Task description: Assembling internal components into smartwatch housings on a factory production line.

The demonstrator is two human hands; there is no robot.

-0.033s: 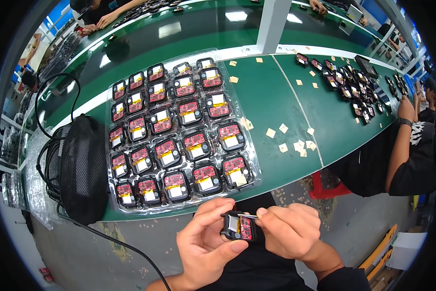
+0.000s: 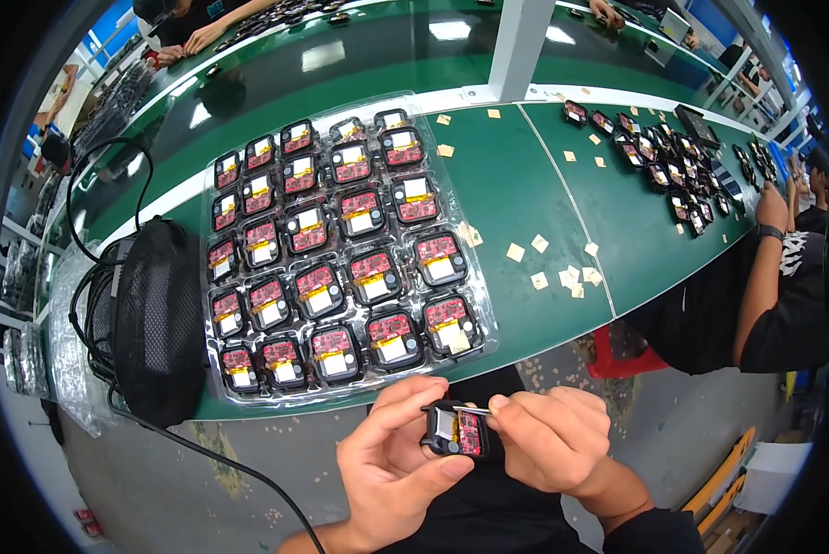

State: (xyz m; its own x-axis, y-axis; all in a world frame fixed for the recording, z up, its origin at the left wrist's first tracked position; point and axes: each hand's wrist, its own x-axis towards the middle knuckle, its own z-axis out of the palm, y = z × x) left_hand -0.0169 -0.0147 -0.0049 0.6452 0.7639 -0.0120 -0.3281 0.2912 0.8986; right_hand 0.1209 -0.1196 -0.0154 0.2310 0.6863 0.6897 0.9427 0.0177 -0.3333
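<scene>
Between the thumb and fingers of my left hand [image 2: 387, 462] is a small black smartwatch case [image 2: 456, 432], tilted, its inside facing up. A red circuit board, a silvery battery and a bit of yellow tape show in it. My right hand [image 2: 553, 439] is closed on thin metal tweezers [image 2: 474, 409], whose tip lies at the case's upper edge. Both hands are in front of the bench edge, over my lap. Just beyond them, a clear plastic tray [image 2: 484, 346] carries rows of similar open watch cases [image 2: 393, 339].
Small beige paper squares [image 2: 539, 281] lie scattered on the green bench [image 2: 488, 175]. A pile of watch cases [image 2: 668, 166] is at the right, near a co-worker's arm [image 2: 765, 249]. A black mesh bag [image 2: 161, 323] with a cable stands left. A metal post [image 2: 516, 55] rises behind.
</scene>
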